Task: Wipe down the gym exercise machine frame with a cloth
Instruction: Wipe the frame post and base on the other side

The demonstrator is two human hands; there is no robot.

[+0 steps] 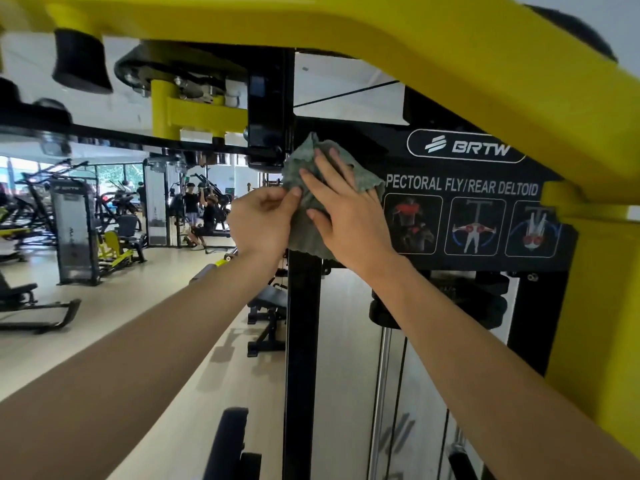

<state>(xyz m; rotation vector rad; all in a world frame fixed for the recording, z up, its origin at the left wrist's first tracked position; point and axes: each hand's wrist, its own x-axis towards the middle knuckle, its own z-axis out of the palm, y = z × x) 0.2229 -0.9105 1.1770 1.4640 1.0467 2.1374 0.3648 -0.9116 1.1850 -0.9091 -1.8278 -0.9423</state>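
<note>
At the left of the frame the gym floor (114,317) lies open and pale, with other black and yellow machines (83,233) standing well back and a few people (199,216) far off near the windows. A low black bench frame (31,306) sits at the left edge, apart from the arms.

Toward the middle, the left hand (259,220) is curled, with thumb and fingertips pinching the left edge of a grey-green cloth (308,223). That edge hangs just past the left side of the black upright post (301,341), over open air. Another dark bench (270,306) stands on the floor behind the post.

The cloth is spread over the left end of the black sign panel (485,209), where the panel meets the post, in the centre of the frame. Its wavy lower edge hangs just below the panel's bottom edge and its top corner reaches up to the black bracket (265,109) above.

The right hand (341,213) lies flat and spread on the cloth, pressing it against the panel, fingers pointing to the upper left. Its little finger lies along the cloth's right edge, just beside the first of three exercise pictures (412,225).

Right of the hand the panel is bare, with the words "PECTORAL FLY/REAR DELTOID" and the BRTW logo (465,147). A yellow frame beam (450,64) runs close overhead across the top and down the right side, boxing in the panel's right end.
</note>
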